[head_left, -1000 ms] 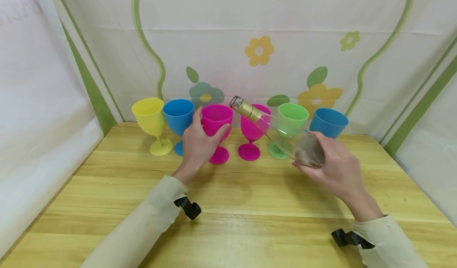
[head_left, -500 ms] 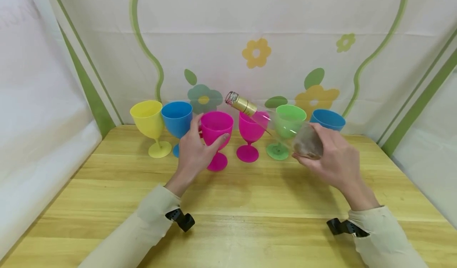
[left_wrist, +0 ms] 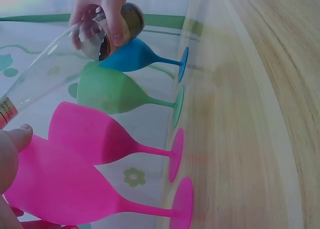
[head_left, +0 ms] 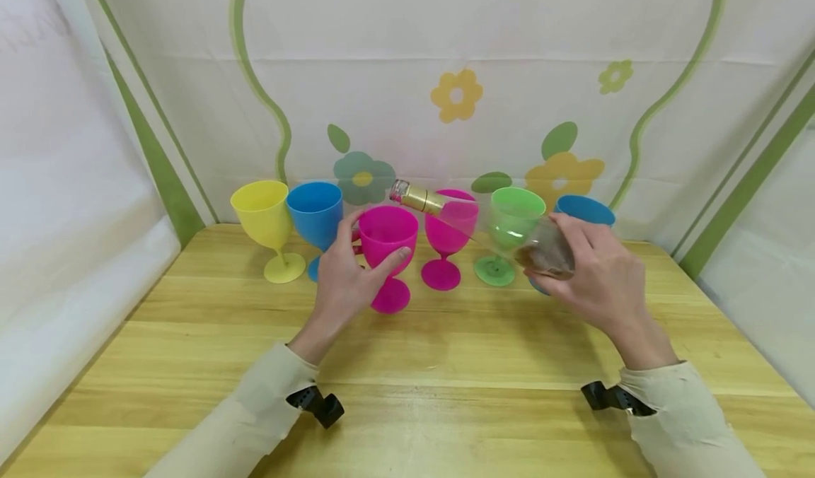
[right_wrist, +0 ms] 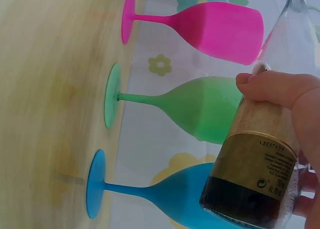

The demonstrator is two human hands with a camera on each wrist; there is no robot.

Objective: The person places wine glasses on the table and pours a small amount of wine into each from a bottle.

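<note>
Head view: left hand (head_left: 344, 280) wraps the front pink goblet (head_left: 386, 241) near the tabletop's (head_left: 446, 365) far edge; right hand (head_left: 598, 273) grips the clear bottle (head_left: 490, 227), tilted, neck over that goblet. Left wrist: pink goblet against the fingers (left_wrist: 15, 139). Right wrist: fingers (right_wrist: 280, 89) clamped round the bottle's base

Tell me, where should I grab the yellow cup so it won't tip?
Grip the yellow cup round its bowl, coming from the front or left. The bowl is wide while the stem is thin, so a wrap round the bowl probably steadies it best. The blue cup stands close on its right, leaving little room there. The left hand holds the pink cup the same way.
</note>
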